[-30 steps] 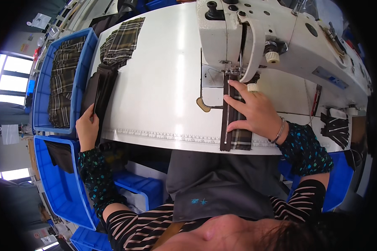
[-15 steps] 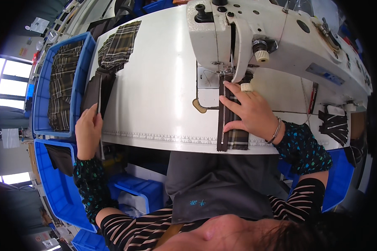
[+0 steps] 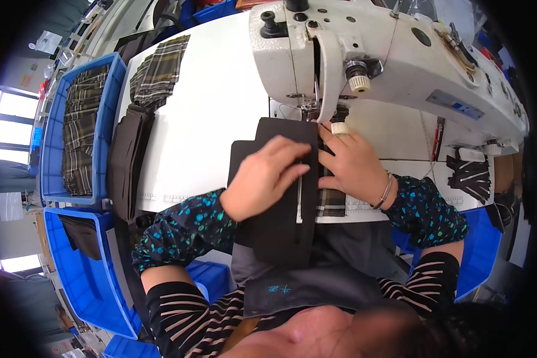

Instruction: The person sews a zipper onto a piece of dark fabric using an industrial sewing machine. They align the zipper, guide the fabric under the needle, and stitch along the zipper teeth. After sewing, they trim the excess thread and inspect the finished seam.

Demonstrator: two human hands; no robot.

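My left hand [image 3: 258, 182] grips a large dark brown fabric piece [image 3: 280, 232], thumb and fingers bent over it, in front of the sewing machine's presser foot [image 3: 309, 109]; the piece hangs over the table's front edge. My right hand [image 3: 355, 167] lies just right of it, fingers apart on a plaid strip [image 3: 331, 206], fingertips close to the machine. The zipper there is mostly hidden by the dark piece and my hands.
White table [image 3: 203, 89] holds plaid pieces [image 3: 158, 65] and dark pieces [image 3: 128, 161] at left, dark zipper strips [image 3: 465, 176] at right. Blue bins with plaid fabric [image 3: 83, 125] and dark fabric [image 3: 80, 235] stand left. The machine's white arm [image 3: 435, 71] spans the upper right.
My left hand has moved right from the left-side pile to the machine, bringing a dark piece over the zipper. My right hand stays on the strip; the view has shifted slightly.
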